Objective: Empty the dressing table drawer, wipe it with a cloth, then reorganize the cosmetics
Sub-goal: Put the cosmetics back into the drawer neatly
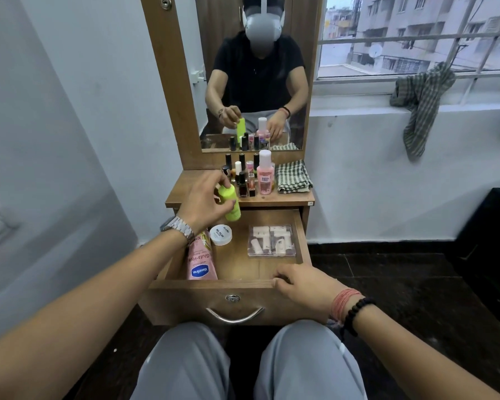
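Hands of a seated person were seen reaching over an open wooden drawer [299, 241] of a small dressing table [182, 194]. A neon yellow-green bottle [230, 204] was held by the left hand [204, 202], with the fingers and thumb curled round its upper part; the bottle was tilted and was held above the back left of the drawer, just in front of the tabletop edge. A metal wristwatch [177, 228] was worn on that wrist. The right hand [303, 285] was rested on the drawer's front edge near the right corner, its fingers curled over the rim. Red threads and a black bead bracelet [355, 316] were worn on the right wrist.

Inside the drawer, a pink Vaseline lotion tube [201, 262] was laid along the left side, a round white jar [220, 234] was set just beside it, and a clear flat case of small white tubes [272, 241] was placed toward the right wall. On the tabletop behind, a cluster of nail polish bottles [243, 180] was stood beside a pink bottle with a white cap [265, 176], and a folded green checked cloth [293, 177] was laid to the right of them. The scene was reflected in the mirror [254, 73] above. A second checked cloth [422, 102] was draped over the window ledge on the right.
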